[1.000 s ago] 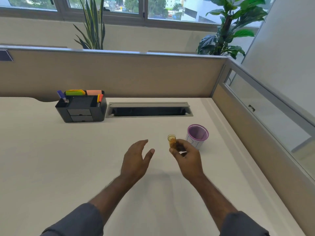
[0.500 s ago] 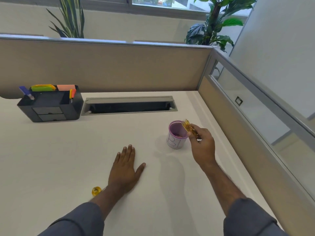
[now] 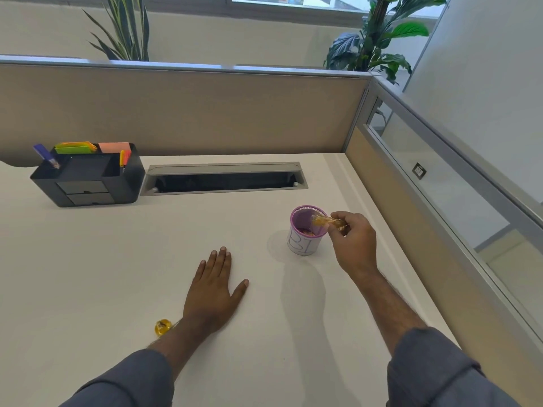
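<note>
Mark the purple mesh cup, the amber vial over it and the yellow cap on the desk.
Purple mesh cup [image 3: 304,245]: head view, white front label.
Amber clear plastic vial [image 3: 322,221]: head view, mid-body.
Small round yellow cap [image 3: 162,326]: head view, its centre.

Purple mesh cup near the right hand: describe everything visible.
The purple wire-mesh cup stands upright on the white desk, open-topped, a white paper label with purple handwriting round its wall. At its bottom lie small orange bits. The right hand pinches a clear amber tube tilted over its rim; contact is unclear.
</note>
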`<move>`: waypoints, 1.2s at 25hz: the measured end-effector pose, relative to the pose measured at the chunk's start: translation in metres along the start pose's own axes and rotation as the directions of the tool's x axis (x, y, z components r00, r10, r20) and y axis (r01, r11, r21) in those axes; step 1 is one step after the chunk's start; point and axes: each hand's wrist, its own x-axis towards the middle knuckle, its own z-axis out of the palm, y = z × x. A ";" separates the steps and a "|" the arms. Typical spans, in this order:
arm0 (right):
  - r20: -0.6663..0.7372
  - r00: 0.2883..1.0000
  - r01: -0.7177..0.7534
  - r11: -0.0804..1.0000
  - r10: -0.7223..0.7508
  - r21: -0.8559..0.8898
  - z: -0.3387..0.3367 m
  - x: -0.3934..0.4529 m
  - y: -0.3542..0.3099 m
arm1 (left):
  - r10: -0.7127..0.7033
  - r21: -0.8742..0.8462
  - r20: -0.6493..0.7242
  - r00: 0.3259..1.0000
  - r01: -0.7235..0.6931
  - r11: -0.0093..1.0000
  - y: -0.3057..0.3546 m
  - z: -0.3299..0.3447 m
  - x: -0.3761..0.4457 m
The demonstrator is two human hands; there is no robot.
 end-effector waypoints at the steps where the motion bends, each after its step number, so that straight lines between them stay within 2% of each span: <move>1: -0.003 1.000 0.006 1.000 -0.006 -0.014 0.000 0.002 0.000 | 0.000 0.001 -0.001 1.000 0.000 1.000 0.000 0.000 0.000; 10: 0.055 0.998 0.046 0.993 -0.040 -0.109 0.004 0.011 -0.004 | 0.002 0.004 -0.002 1.000 -0.002 1.000 0.000 -0.001 -0.001; 19: 0.070 0.994 0.087 0.990 -0.080 -0.112 0.004 0.012 -0.019 | 0.006 -0.003 -0.002 1.000 -0.006 1.000 0.001 -0.002 -0.001; 24: -0.008 0.987 0.161 0.980 -0.163 -0.117 0.004 0.008 -0.020 | 0.011 0.010 0.045 0.999 -0.012 1.000 -0.001 -0.003 0.000; 27: -0.015 0.991 0.125 0.976 -0.129 -0.180 0.005 0.003 -0.016 | 0.012 0.003 0.073 0.997 -0.012 1.000 -0.001 -0.005 0.000; 30: -0.055 0.990 0.120 0.983 -0.128 -0.137 0.008 -0.002 -0.016 | 0.008 0.009 0.110 0.994 -0.009 1.000 -0.001 -0.007 0.002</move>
